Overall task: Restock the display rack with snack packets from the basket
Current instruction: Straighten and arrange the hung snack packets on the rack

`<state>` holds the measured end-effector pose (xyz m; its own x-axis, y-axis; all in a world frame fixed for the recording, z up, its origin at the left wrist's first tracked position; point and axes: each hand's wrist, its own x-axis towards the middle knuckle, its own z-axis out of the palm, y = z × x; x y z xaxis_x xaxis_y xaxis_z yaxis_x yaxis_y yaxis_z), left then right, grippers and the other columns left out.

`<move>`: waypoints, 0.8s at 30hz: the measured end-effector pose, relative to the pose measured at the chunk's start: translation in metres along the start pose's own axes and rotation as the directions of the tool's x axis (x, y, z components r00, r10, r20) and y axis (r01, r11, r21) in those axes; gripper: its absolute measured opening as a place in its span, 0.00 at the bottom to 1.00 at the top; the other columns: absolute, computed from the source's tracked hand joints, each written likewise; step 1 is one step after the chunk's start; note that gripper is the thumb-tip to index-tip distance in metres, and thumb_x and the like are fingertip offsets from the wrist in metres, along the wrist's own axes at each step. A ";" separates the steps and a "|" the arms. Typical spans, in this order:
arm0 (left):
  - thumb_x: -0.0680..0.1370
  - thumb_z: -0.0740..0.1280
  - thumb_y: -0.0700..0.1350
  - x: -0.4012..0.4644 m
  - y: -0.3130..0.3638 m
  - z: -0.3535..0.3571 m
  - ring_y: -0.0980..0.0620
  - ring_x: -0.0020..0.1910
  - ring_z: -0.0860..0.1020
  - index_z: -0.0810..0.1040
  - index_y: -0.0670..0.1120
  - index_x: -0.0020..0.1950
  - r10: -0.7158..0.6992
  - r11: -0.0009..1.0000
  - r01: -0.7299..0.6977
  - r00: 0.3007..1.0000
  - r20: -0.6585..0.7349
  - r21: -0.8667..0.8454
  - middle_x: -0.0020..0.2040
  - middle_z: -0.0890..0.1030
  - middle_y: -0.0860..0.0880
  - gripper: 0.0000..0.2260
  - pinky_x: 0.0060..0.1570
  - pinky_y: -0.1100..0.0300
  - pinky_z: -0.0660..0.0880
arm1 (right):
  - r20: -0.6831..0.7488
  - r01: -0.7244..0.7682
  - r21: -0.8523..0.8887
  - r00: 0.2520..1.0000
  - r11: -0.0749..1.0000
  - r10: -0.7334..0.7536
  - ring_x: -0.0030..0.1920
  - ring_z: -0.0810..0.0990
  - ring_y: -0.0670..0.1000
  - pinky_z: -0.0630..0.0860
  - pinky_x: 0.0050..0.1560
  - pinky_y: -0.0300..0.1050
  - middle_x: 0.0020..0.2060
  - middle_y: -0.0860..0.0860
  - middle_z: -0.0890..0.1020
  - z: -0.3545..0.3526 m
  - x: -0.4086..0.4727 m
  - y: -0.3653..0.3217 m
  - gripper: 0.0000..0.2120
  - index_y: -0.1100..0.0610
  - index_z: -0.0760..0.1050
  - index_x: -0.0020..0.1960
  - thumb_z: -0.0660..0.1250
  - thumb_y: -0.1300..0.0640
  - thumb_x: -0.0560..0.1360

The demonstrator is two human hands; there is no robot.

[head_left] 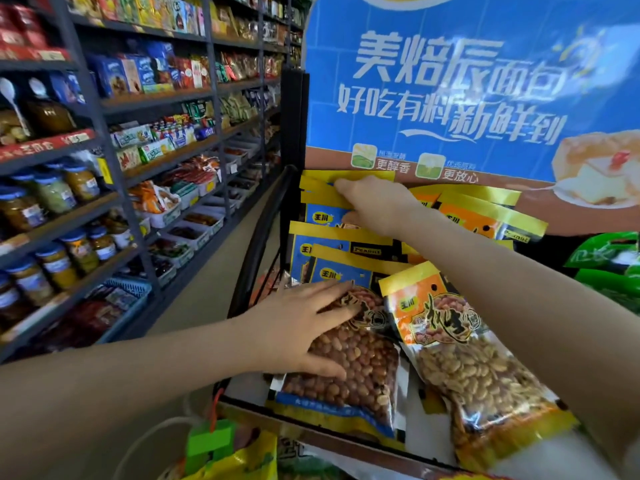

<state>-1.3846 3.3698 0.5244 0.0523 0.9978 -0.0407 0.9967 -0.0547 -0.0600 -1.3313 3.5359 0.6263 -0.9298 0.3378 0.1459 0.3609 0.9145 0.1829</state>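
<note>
A black display rack (258, 237) holds rows of peanut packets under a blue poster. My left hand (301, 327) lies flat with spread fingers on a blue-and-yellow packet of red-skinned peanuts (349, 372) in the front row. To its right lies an orange-and-yellow peanut packet (464, 358). My right hand (375, 206) reaches to the back row and touches the yellow top of a blue packet (320, 194) there, fingers extended. More orange packets (485, 216) stand at the back right. The basket is not clearly visible; a yellow packet (242, 459) shows at the bottom edge.
A long shelf unit (104, 168) of jars, boxes and snack trays runs along the left, with a narrow floor aisle (207, 289) between it and the rack. Green packets (609, 265) sit at the far right. A green tag (209, 441) and a white cord hang below.
</note>
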 end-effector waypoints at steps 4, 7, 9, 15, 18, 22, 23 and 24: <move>0.61 0.47 0.76 -0.005 -0.004 -0.002 0.55 0.72 0.37 0.43 0.54 0.76 -0.058 0.997 0.058 0.998 -0.018 0.047 0.77 0.39 0.52 0.48 0.72 0.53 0.46 | -0.137 -0.093 -0.045 0.987 0.995 0.086 0.52 0.78 0.64 0.69 0.38 0.51 0.53 0.60 0.78 0.007 0.001 0.001 0.15 0.60 0.65 0.63 0.62 0.60 0.77; 0.65 0.47 0.77 -0.003 -0.013 -0.008 0.45 0.74 0.59 0.57 0.49 0.74 -0.051 0.976 0.071 0.994 -0.099 0.207 0.75 0.59 0.44 0.46 0.66 0.49 0.65 | -0.239 -0.195 0.002 0.952 0.981 0.190 0.55 0.77 0.63 0.71 0.42 0.53 0.55 0.61 0.78 0.016 0.000 0.004 0.15 0.61 0.66 0.61 0.62 0.64 0.76; 0.65 0.48 0.75 -0.002 -0.019 -0.008 0.44 0.69 0.68 0.64 0.47 0.72 -0.072 0.970 0.092 0.993 -0.094 0.227 0.72 0.67 0.42 0.44 0.60 0.50 0.72 | -0.403 -0.128 -0.107 0.912 0.986 0.075 0.58 0.75 0.63 0.75 0.51 0.55 0.58 0.61 0.77 0.022 -0.002 0.003 0.22 0.62 0.67 0.64 0.66 0.65 0.72; 0.69 0.50 0.68 -0.005 -0.013 0.004 0.45 0.76 0.39 0.36 0.60 0.73 -0.045 0.995 0.046 0.999 -0.019 0.093 0.77 0.37 0.44 0.38 0.68 0.56 0.39 | -0.237 0.166 -0.037 0.956 0.985 -0.170 0.57 0.74 0.62 0.77 0.52 0.55 0.56 0.59 0.77 0.033 0.005 -0.004 0.13 0.61 0.73 0.59 0.63 0.63 0.75; 0.68 0.53 0.72 -0.004 -0.011 0.007 0.44 0.75 0.37 0.32 0.63 0.70 -0.016 0.991 0.020 1.000 -0.027 0.135 0.76 0.35 0.43 0.41 0.66 0.53 0.34 | -0.169 0.097 0.063 0.982 0.993 -0.085 0.60 0.73 0.60 0.72 0.57 0.53 0.58 0.59 0.75 0.035 0.007 -0.011 0.14 0.60 0.71 0.62 0.61 0.58 0.77; 0.66 0.54 0.74 -0.004 -0.013 0.006 0.41 0.76 0.48 0.39 0.59 0.74 0.002 0.972 0.015 0.997 -0.071 0.236 0.77 0.45 0.39 0.44 0.68 0.48 0.44 | -0.112 0.025 -0.007 0.993 1.000 -0.026 0.54 0.77 0.61 0.72 0.45 0.49 0.53 0.58 0.78 0.020 0.004 -0.007 0.09 0.59 0.75 0.54 0.60 0.56 0.78; 0.65 0.53 0.74 -0.003 -0.014 0.005 0.39 0.74 0.56 0.45 0.56 0.75 0.004 0.960 0.027 0.994 -0.112 0.279 0.76 0.53 0.37 0.44 0.68 0.47 0.54 | -0.126 -0.018 -0.030 0.992 0.999 0.014 0.53 0.78 0.62 0.71 0.42 0.48 0.52 0.58 0.79 0.016 0.002 -0.002 0.09 0.60 0.76 0.53 0.60 0.56 0.78; 0.65 0.53 0.75 -0.002 -0.015 0.001 0.39 0.71 0.63 0.51 0.54 0.75 -0.021 0.955 0.058 0.992 -0.128 0.291 0.74 0.60 0.37 0.44 0.65 0.47 0.64 | -0.144 -0.056 -0.042 0.988 0.998 0.050 0.52 0.78 0.62 0.70 0.41 0.48 0.51 0.59 0.78 0.011 -0.001 0.003 0.09 0.60 0.76 0.53 0.61 0.57 0.78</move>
<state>-1.3994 3.3681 0.5240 0.0390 0.9953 0.0887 0.9366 -0.0055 -0.3503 -1.3304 3.5411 0.6156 -0.8907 0.3471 0.2937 0.4154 0.8839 0.2151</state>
